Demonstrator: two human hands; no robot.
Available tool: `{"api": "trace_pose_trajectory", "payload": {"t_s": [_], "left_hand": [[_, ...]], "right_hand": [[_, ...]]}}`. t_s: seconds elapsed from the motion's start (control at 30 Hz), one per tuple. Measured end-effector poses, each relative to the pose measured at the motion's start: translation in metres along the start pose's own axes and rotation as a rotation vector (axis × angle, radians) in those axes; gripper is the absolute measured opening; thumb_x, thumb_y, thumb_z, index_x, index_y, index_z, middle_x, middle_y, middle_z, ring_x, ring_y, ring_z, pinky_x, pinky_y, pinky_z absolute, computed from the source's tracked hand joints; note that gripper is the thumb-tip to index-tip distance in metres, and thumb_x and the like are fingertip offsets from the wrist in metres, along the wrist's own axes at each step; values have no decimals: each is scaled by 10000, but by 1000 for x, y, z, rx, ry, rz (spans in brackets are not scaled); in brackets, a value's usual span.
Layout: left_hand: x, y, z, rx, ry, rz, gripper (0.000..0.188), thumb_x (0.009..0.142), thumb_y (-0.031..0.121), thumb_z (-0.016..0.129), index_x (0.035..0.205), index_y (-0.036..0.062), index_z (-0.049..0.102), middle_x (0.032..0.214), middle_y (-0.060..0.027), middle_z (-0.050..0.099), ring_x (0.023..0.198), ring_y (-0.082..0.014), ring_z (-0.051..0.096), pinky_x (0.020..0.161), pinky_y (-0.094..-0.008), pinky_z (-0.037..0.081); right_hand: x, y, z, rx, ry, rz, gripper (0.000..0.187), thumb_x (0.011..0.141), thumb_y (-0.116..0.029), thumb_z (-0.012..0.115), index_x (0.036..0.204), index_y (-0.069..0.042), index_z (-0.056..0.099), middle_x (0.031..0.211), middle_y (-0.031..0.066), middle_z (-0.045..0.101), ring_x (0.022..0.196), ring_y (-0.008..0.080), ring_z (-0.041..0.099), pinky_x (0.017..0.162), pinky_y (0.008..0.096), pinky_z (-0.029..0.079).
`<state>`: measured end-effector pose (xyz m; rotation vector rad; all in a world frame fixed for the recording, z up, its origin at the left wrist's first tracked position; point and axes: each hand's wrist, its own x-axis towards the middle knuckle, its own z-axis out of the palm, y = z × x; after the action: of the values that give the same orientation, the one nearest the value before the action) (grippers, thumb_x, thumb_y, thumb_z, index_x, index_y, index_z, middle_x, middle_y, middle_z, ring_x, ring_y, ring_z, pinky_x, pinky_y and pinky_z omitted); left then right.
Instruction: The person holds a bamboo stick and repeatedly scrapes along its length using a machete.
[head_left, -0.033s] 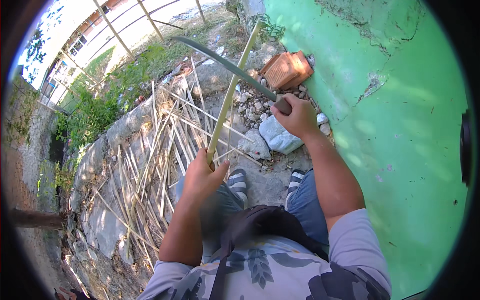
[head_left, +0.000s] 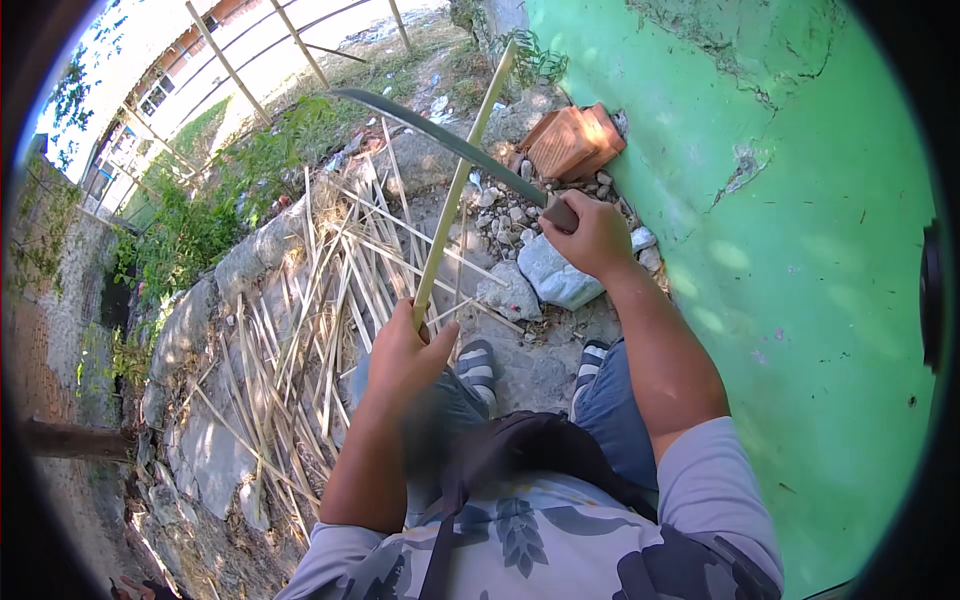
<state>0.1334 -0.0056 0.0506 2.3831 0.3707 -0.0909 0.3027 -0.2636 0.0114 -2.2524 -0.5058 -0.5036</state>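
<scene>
My left hand [head_left: 405, 352] is closed around the lower end of a long, pale bamboo strip [head_left: 440, 235], which slants up and away to the right. In my right hand [head_left: 600, 240] is the handle of a machete [head_left: 508, 177], its long, slightly curved blade pointing to the upper left. The blade crosses the strip in its upper half; whether it touches or only passes over it, I cannot tell. Both forearms reach forward over my legs.
Many loose bamboo strips [head_left: 352, 255] lie heaped on the rocky ground to the left. Ahead are a whitish stone [head_left: 556, 272], gravel and stacked orange clay tiles [head_left: 572, 143]. A green wall [head_left: 790, 330] runs along the right. Sandalled feet stand below my hands.
The machete has shifted slightly, its tip a little lower and farther left. The bamboo strip and my left hand stay almost in place.
</scene>
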Motion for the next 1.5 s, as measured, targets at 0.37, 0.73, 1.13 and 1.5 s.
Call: {"api": "trace_pose_trajectory", "payload": {"t_s": [0.37, 0.73, 1.13, 1.5], "left_hand": [[26, -5, 18, -348, -202, -130, 579, 894, 459, 769, 1134, -48, 624, 855, -40, 617, 778, -152, 569, 689, -312, 464], [36, 8, 20, -530, -542, -260, 456, 950, 475, 708, 1025, 30, 644, 763, 44, 481, 655, -74, 411, 571, -278, 322], [30, -2, 22, -234, -234, -85, 499, 923, 478, 747, 931, 4, 591, 736, 2, 523, 665, -102, 468, 571, -297, 396], [28, -16, 18, -292, -232, 14, 543, 892, 501, 769, 876, -15, 602, 715, -75, 578, 660, -174, 545, 593, -368, 458]], "right_hand": [[-14, -17, -10, -16, -225, -64, 223, 794, -266, 775, 827, -91, 638, 708, 129, 643, 740, 384, 660, 650, 485, 508], [-14, 0, -22, 33, -253, -70, 217, 803, -239, 771, 826, -68, 639, 716, 129, 638, 677, 354, 649, 628, 442, 506], [-11, -25, -8, -204, -418, -226, 202, 777, -271, 763, 904, -144, 672, 758, 104, 694, 745, 344, 711, 682, 491, 546], [-16, -32, 5, -110, -445, -209, 173, 755, -189, 739, 885, -102, 666, 733, 141, 668, 726, 378, 681, 635, 482, 517]]}}
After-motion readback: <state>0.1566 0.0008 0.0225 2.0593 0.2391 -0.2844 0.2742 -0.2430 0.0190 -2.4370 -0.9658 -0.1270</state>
